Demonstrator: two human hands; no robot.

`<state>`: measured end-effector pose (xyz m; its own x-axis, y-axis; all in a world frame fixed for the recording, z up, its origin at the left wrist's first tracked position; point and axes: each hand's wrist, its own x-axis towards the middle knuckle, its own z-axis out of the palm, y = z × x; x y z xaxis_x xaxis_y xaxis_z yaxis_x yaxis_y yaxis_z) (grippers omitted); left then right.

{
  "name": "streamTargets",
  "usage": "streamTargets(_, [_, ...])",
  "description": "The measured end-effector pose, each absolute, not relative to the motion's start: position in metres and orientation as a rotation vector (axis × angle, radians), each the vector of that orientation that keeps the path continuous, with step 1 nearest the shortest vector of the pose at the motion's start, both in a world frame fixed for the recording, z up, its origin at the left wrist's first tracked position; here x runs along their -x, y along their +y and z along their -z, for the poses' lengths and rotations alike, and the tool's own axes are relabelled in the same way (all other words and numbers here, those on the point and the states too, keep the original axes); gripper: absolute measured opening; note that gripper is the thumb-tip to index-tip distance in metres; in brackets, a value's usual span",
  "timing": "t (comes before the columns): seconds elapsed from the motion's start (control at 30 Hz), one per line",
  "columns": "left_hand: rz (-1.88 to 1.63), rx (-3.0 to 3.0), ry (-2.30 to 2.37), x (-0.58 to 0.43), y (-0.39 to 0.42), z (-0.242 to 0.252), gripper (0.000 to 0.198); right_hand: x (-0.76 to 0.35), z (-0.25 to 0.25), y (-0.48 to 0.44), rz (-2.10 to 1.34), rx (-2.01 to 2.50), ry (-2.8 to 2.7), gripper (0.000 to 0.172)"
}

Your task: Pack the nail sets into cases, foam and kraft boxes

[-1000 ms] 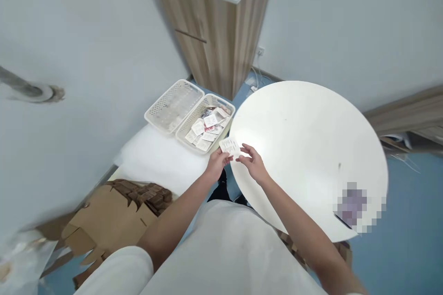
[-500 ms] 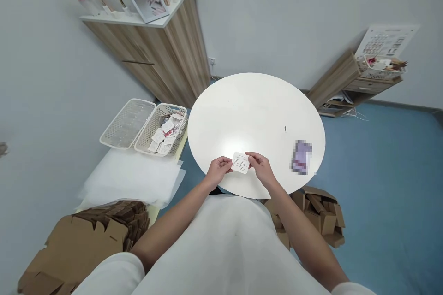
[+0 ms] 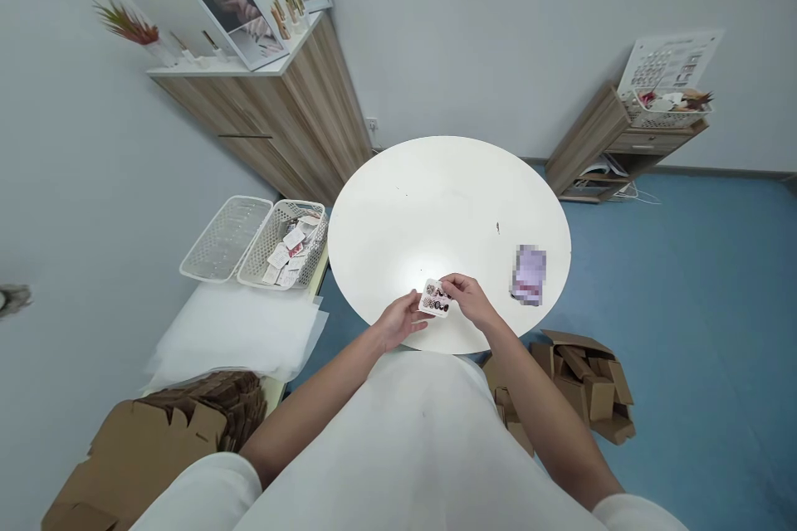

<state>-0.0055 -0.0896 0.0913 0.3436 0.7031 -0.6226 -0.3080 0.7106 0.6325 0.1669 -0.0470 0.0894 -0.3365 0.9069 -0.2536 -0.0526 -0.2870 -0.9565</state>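
A small white card of press-on nails (image 3: 436, 304) is held just above the near part of the round white table (image 3: 448, 182). Its face shows two rows of dark and patterned nails. My right hand (image 3: 468, 297) pinches the card's upper right edge between thumb and fingers. At the left edge, my left hand (image 3: 398, 321) steadies the card, its thumb raised beside it and its fingers partly beneath, loosely spread. A blurred-out purple item (image 3: 529, 274) lies on the table to the right.
On my left stand a white basket (image 3: 247, 270) of small cards, its clear lid (image 3: 224, 236), translucent sheets (image 3: 230, 332) and flattened cardboard (image 3: 149, 440). Cardboard boxes (image 3: 598, 394) lie low on the right. A wooden cabinet (image 3: 311, 99) and a small shelf unit (image 3: 589, 137) stand behind the table.
The card has been turned over from its printed text side to its nail side. My left hand's fingers have loosened and spread, while the right keeps its pinch. The view has shifted slightly.
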Motion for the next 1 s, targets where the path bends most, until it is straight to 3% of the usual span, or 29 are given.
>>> streamTargets(0.37, [-0.766,-0.923,1.209,0.007,-0.091,-0.096,0.031,-0.165,-0.084,-0.042,-1.668,1.238,-1.201,0.028])
streamTargets(0.53, [-0.753,-0.902,1.209,0.007,-0.091,-0.089,0.03,-0.163,-0.085,-0.042,-1.613,1.212,-1.213,0.045])
streamTargets(0.63, [-0.798,-0.911,1.251,0.02,-0.085,-0.085,0.031,-0.162,-0.086,-0.045,-1.599,1.165,-1.44,0.052])
streamTargets(0.77, [-0.807,-0.972,1.327,0.049,-0.075,-0.081,0.039,-0.147,-0.082,-0.048,-1.484,1.249,-1.8,0.073])
streamTargets(0.87, [-0.792,-1.026,1.382,0.071,-0.071,-0.077,0.048,-0.124,-0.075,-0.047,-1.406,1.329,-1.906,0.071])
streamTargets(1.0, [-0.773,-1.18,1.437,0.103,-0.071,-0.066,0.047,-0.088,-0.062,-0.041,-1.367,1.437,-1.952,0.069])
